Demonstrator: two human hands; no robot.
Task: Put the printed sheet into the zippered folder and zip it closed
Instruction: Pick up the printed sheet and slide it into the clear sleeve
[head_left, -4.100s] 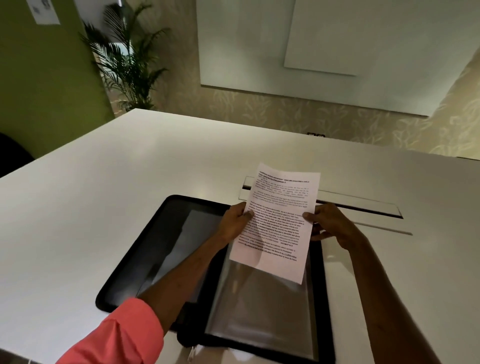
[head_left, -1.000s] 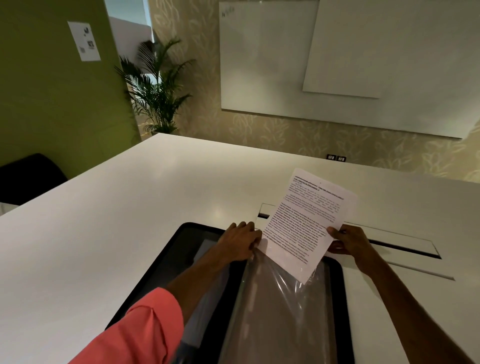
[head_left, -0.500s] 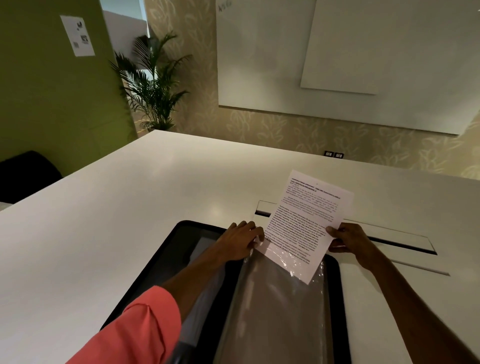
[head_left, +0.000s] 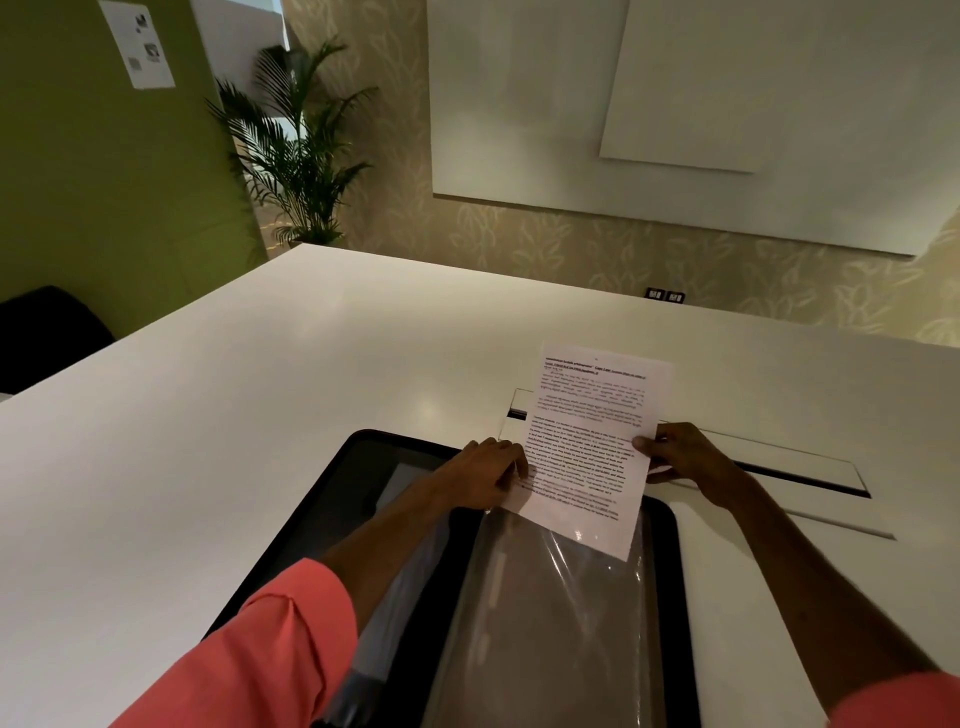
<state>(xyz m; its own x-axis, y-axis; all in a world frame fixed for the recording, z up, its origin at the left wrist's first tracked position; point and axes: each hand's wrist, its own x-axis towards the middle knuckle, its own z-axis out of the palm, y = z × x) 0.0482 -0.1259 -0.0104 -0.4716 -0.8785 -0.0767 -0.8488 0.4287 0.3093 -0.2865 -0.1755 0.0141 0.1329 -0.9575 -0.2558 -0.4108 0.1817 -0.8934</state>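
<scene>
The black zippered folder (head_left: 363, 467) lies open on the white table in front of me. A clear plastic sleeve (head_left: 550, 623) covers its right half. The printed sheet (head_left: 587, 441) stands tilted above the sleeve's far end, and its lower edge sits inside the sleeve's mouth. My left hand (head_left: 483, 475) pinches the top edge of the sleeve beside the sheet's left side. My right hand (head_left: 680, 457) grips the sheet's right edge, thumb on the printed face. The zipper is hidden from view.
The white table (head_left: 234, 415) stretches far to the left and behind. A long cable slot with a lid (head_left: 800, 473) is set into the table right behind the folder. A potted palm (head_left: 296, 150) and a whiteboard stand beyond the far edge.
The sheet has turned more upright and its lower edge has slid a little deeper into the sleeve. Both hands keep their holds.
</scene>
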